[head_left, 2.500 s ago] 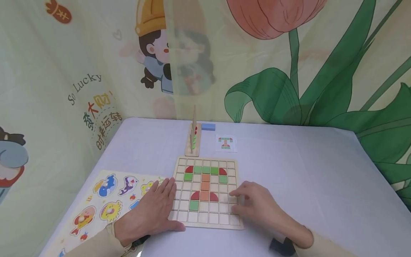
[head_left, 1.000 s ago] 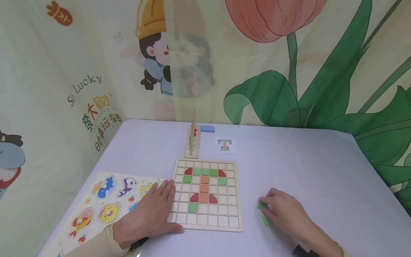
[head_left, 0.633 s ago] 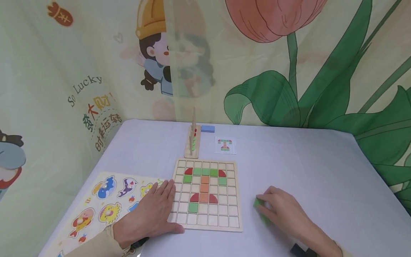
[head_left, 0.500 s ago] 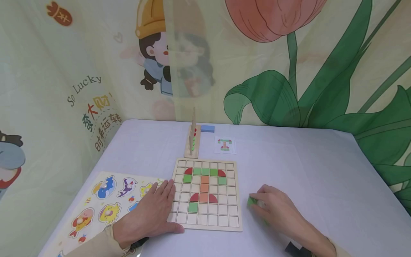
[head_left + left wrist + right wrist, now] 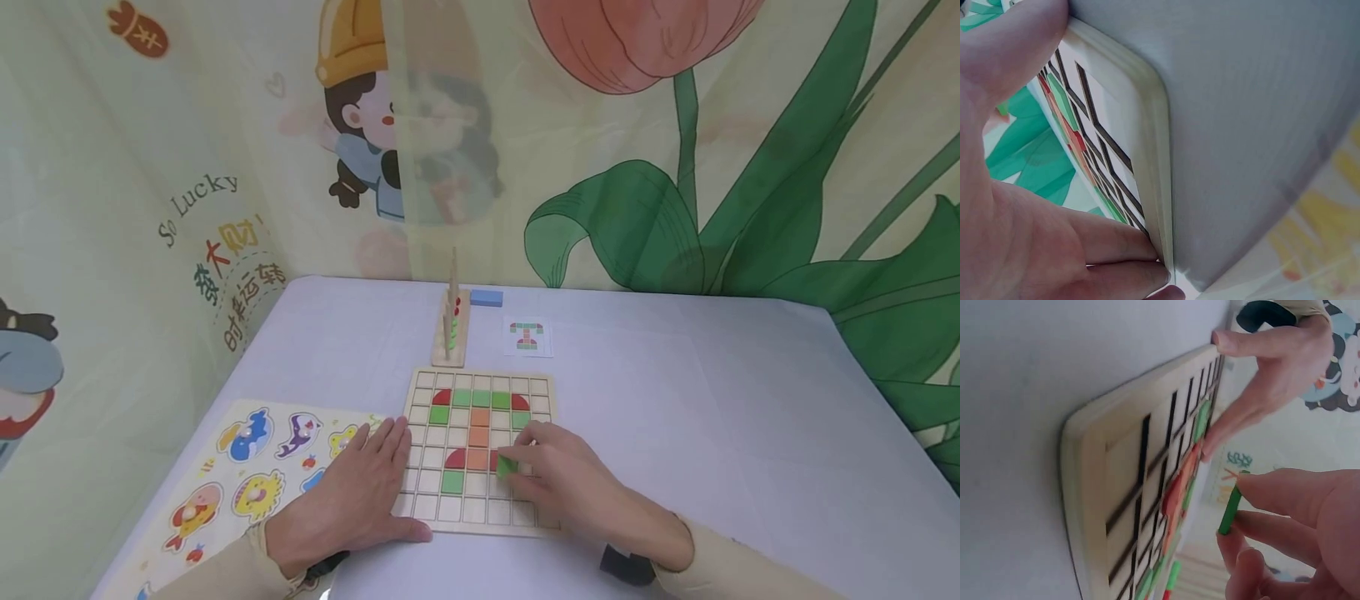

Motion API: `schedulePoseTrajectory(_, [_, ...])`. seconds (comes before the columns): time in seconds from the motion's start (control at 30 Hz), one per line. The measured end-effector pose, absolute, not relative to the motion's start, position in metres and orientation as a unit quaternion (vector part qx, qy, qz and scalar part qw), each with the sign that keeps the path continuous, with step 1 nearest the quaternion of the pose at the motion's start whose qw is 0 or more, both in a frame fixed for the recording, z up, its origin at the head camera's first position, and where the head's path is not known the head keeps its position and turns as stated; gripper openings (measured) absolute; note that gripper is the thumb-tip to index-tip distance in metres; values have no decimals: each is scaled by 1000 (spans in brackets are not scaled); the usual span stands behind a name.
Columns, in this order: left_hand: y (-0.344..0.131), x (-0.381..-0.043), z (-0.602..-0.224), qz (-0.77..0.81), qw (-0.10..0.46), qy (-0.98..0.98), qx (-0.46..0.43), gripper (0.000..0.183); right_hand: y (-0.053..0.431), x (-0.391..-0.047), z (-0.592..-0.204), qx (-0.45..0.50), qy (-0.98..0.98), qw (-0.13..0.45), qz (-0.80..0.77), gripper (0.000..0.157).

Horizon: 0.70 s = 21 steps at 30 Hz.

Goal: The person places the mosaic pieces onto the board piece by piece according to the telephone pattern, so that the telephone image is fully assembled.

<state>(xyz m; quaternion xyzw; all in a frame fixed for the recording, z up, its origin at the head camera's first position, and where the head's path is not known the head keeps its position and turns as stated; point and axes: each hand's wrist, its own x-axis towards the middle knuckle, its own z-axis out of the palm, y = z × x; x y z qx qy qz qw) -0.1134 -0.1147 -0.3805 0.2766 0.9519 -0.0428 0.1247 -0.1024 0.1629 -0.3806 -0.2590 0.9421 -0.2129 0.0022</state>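
Right hand point(image 5: 570, 479) is over the near right part of the wooden grid board point(image 5: 480, 450), its fingers point(image 5: 1272, 487) pinching a green square tile point(image 5: 506, 465) by the edges. The tile is tilted and held just above the board's cells, beside the red half-round piece at the foot of the coloured pattern; contact with the board cannot be confirmed. Left hand point(image 5: 352, 500) lies flat, fingers straight and released, pressing the board's near left corner, thumb along its front edge. The board rests on the white worktop point(image 5: 712, 400). Beyond the board stand a peg rack with beads point(image 5: 451, 329), a pattern card point(image 5: 528, 335) and a blue block point(image 5: 486, 297). An animal puzzle point(image 5: 247, 475) lies left of the board.
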Motion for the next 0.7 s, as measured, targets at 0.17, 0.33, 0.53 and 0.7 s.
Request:
schedulePoseTrajectory(0.17, [-114,-114,-380,-44,127,952,274,121,147,-108,-390,-282,934,24,-216,26])
schedulePoseTrajectory(0.33, [-113,-114,-380,-35,129,953,271,122,141,-110,-397,-312,927,30,-206,23])
schedulePoseTrajectory(0.53, [-114,-113,-380,-38,126,953,273,122,135,-113,-395,-312,932,45,-180,20])
schedulePoseTrajectory(0.7, [-114,-113,-380,-37,127,953,274,122,130,-114,-390,-311,933,58,-169,24])
